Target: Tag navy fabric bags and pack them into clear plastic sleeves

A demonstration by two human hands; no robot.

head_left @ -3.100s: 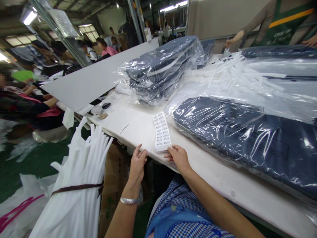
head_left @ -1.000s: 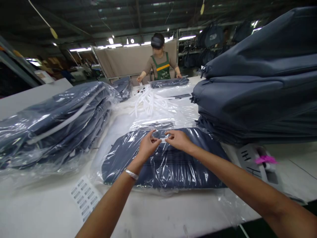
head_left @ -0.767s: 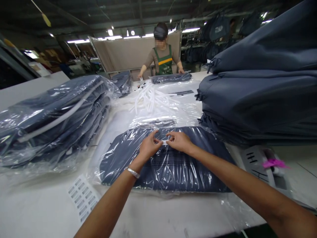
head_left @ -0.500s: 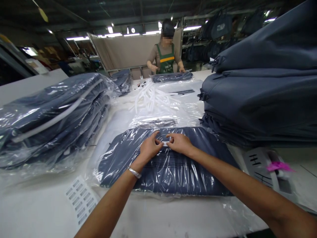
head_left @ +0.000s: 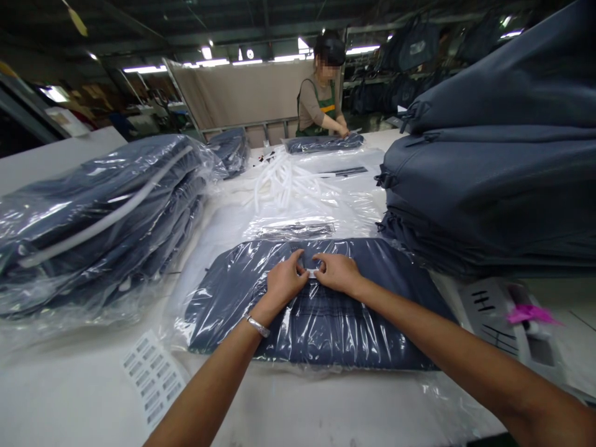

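Note:
A dark blue folded item in a clear plastic bag (head_left: pixel 326 316) lies flat on the white table (head_left: pixel 84 403) in front of me. Both of my hands rest on its upper middle. My left hand (head_left: pixel 285 282) and my right hand (head_left: pixel 338 272) pinch a small white sticker label (head_left: pixel 311 272) between their fingertips, pressed against the plastic. A silver bracelet sits on my left wrist. A sheet of barcode stickers (head_left: pixel 153 379) lies on the table to the lower left.
A stack of bagged dark blue items (head_left: pixel 93 211) stands at left. A tall pile of unbagged dark blue items (head_left: pixel 488 174) stands at right. White tubes (head_left: pixel 284 180) and empty bags lie beyond. A person in a green apron (head_left: pixel 321 99) works at the far end.
I turned from the table edge and the barcode sheet to the bagged item. Over the last second my hands lowered the small label onto the plastic. The far person shifted right.

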